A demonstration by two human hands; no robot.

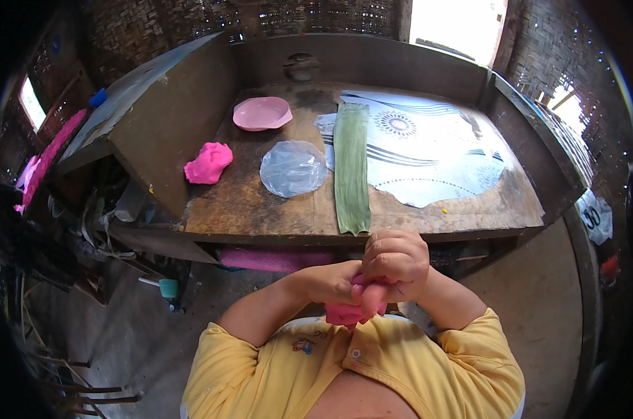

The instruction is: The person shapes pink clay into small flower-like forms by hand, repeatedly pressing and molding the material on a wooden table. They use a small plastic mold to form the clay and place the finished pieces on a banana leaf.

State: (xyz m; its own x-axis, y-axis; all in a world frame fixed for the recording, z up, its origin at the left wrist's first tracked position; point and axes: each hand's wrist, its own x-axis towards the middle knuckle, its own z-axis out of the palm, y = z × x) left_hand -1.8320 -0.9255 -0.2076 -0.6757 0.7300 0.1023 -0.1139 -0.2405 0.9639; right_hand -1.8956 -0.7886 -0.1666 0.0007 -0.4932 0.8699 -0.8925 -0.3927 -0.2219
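Both hands are close together in front of my chest, just below the table's front edge. My left hand [335, 281] grips a crumpled pink cloth [344, 314], whose folds hang below the fingers. Curled over the same cloth from above and the right is my right hand [398, 260], its knuckles up and its thumb pointing down. Most of the cloth between the palms is hidden. Straight ahead of the hands, a long green leaf strip [352, 167] lies lengthwise on the table, its near end at the edge.
The wooden table [247, 213] has raised side and back boards. On it lie a bright pink lump [208, 163], a pink plate [262, 113], a round clear plastic sheet [293, 169] and a patterned white-blue sheet [435, 153]. A teal dipper [168, 288] is low at left.
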